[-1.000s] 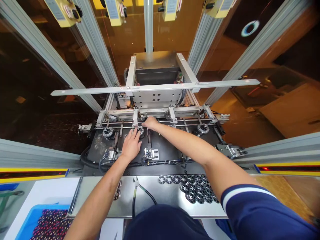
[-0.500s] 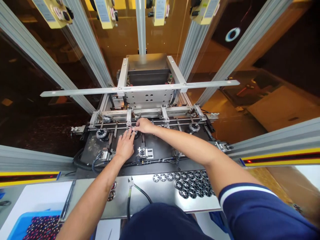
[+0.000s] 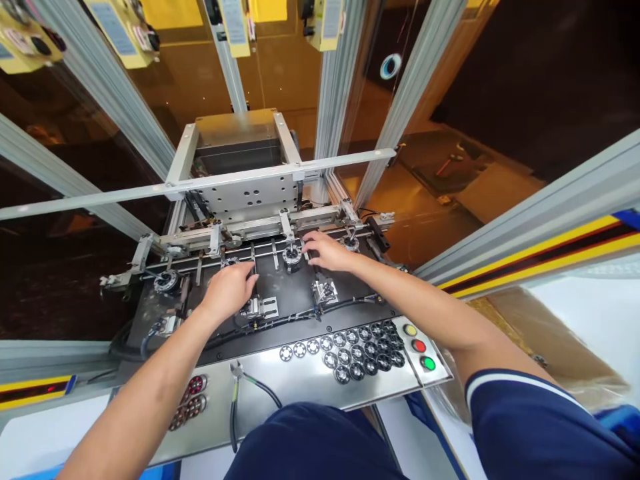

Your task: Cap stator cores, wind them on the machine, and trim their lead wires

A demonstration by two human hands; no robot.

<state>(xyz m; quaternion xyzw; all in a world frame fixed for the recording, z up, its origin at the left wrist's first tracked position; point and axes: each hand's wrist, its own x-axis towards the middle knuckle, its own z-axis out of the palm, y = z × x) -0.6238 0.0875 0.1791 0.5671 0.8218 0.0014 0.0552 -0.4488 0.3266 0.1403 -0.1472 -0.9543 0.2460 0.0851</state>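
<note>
My right hand [image 3: 327,252] is beside a round slotted metal part [image 3: 291,257] seated on the third station of the machine. Its fingers are apart, and no held thing shows in them. My left hand [image 3: 230,290] hovers over the second station, with thumb and index finger apart; its other fingers are partly hidden. That hand partly covers the round part [image 3: 231,261] behind it. Similar round parts sit on the far-left station [image 3: 167,283] and the far-right station [image 3: 351,244].
On the steel ledge [image 3: 300,387] lie rows of round black-and-silver parts [image 3: 357,353], cutting pliers [image 3: 237,371] and several copper-wound parts [image 3: 196,385]. Yellow, red and green buttons [image 3: 428,363] stand at its right end. A metal bar [image 3: 225,180] crosses above the machine.
The view has swung to the right. My right hand has left the second station for the third, its fingers now apart. My left hand has drawn back slightly from the second station's part.
</note>
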